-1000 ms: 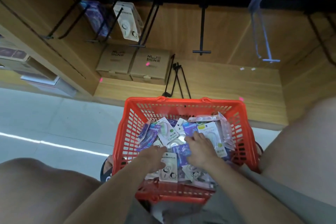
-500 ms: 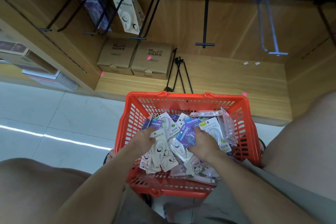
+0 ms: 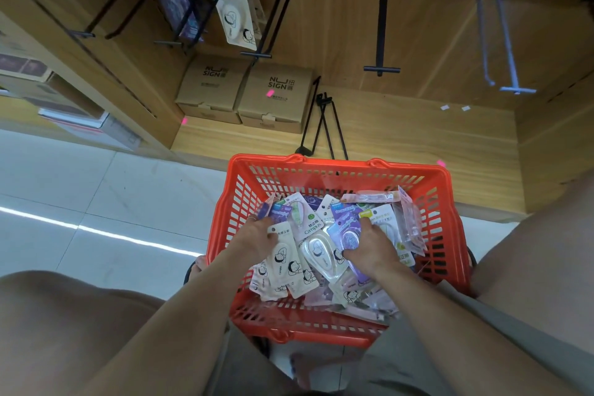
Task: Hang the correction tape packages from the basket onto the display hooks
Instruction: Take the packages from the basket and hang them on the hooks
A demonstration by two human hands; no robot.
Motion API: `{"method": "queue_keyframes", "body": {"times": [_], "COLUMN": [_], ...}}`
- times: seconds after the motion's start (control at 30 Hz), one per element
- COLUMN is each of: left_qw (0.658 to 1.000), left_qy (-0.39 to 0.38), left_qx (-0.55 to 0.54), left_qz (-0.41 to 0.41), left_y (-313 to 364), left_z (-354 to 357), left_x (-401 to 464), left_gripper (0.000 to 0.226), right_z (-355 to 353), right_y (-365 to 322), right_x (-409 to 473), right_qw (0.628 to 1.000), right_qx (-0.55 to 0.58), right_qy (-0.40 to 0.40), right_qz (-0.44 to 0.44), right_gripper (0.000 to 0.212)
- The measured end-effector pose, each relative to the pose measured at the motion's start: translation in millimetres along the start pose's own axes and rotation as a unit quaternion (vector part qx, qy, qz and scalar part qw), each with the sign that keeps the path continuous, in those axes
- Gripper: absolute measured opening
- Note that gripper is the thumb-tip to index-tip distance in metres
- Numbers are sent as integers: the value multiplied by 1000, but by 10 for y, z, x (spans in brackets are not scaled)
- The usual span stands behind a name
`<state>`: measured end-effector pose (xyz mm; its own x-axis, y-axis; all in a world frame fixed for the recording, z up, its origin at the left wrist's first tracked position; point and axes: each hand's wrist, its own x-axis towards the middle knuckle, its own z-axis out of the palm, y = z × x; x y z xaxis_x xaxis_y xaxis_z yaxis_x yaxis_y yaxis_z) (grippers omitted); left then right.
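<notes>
Both hands work inside the red basket [image 3: 334, 170], which sits on the floor before the shelf. The left hand [image 3: 257, 236] grips a fanned bunch of white cartoon-print packs [image 3: 283, 262], thumb on top near the punched hanging hole, fingers curled beneath and out of sight. The right hand [image 3: 373, 244] pinches a purple pack [image 3: 348, 236], its fingers [image 3: 364, 223] bent over the card's upper edge; how many packs it holds cannot be determined. Loose packs [image 3: 305, 219] fill the rest of the basket in a jumbled pile, overlapping at all angles. Risks, as judged: the left-hand bunch is splayed, so lower packs may slip free on lifting; hanging holes are misaligned across the fan and would not thread a hook together without squaring up. Slick wrappers in the pile may snag and drag neighbours out over the rim. Above, the black hooks [image 3: 381, 67] are mostly bare; one carries white packs [image 3: 233, 10], another purple packs [image 3: 175, 0], so sorting by design appears expected, and a mixed handful could land on the wrong hook.
</notes>
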<state>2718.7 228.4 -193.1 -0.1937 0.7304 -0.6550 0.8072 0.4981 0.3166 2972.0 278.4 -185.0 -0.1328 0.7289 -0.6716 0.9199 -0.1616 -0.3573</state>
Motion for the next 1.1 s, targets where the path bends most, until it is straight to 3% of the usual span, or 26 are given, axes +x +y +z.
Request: {"method": "queue_keyframes", "body": {"times": [0.2,0.3,0.47,0.6,0.87,1.1], "left_qw": [1000,1000,991,981,982,985], "left_qy": [-5,-9,-63,-80,-95,-93], "left_qx": [24,25,77,114,-4,-31], "left_qz": [-4,-1,94,136,165,139], "left_y": [-5,31,208,302,509,516], "left_z": [53,47,135,247,447,515], "left_x": [-6,-19,-72,-101,-73,-22], "left_gripper": [51,49,40,37,24,29], "right_z": [10,8,36,59,-13,-153], "right_y": [-18,-31,-59,-34,59,18], "right_x": [4,29,31,-18,-65,44], "right_qw": [1000,996,978,988,996,997], "right_qx": [17,86,189,126,41,-28], "right_qy": [17,16,8,-22,40,37], "right_qz": [16,29,89,91,75,-63], "right_gripper": [81,75,51,53,71,67]}}
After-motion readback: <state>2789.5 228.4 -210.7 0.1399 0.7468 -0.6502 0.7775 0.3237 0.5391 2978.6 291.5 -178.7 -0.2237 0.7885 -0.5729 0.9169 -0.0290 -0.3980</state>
